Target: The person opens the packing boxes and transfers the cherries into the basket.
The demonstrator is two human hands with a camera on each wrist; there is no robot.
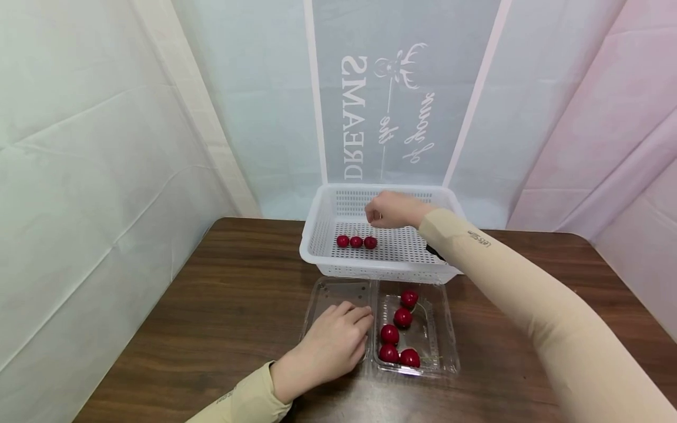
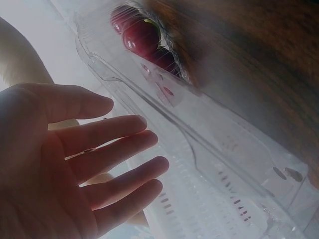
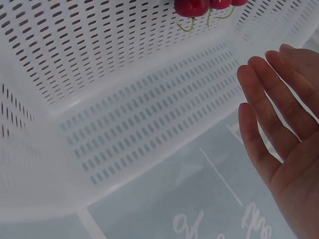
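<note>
Over the white perforated basket [image 1: 378,265] is my right hand [image 1: 394,210], holding nothing; its fingers are loosely extended in the right wrist view. Three red cherries [image 1: 357,241] sit in a row on the basket floor, left of that hand, their green stems visible in the right wrist view. My left hand [image 1: 333,343] lies over the lid half [image 1: 338,289] of an opened clear plastic box, fingers relaxed and apart in the left wrist view. Whether it touches the lid I cannot tell. Several cherries [image 1: 403,318] lie in the box's other half [image 1: 446,338].
The basket stands near the back edge of the brown wooden table [image 1: 222,299], with the clear box just in front of it. Behind hangs a pale curtain [image 1: 275,106] with a grey printed panel [image 1: 407,129]. Light fabric also encloses the left and right sides.
</note>
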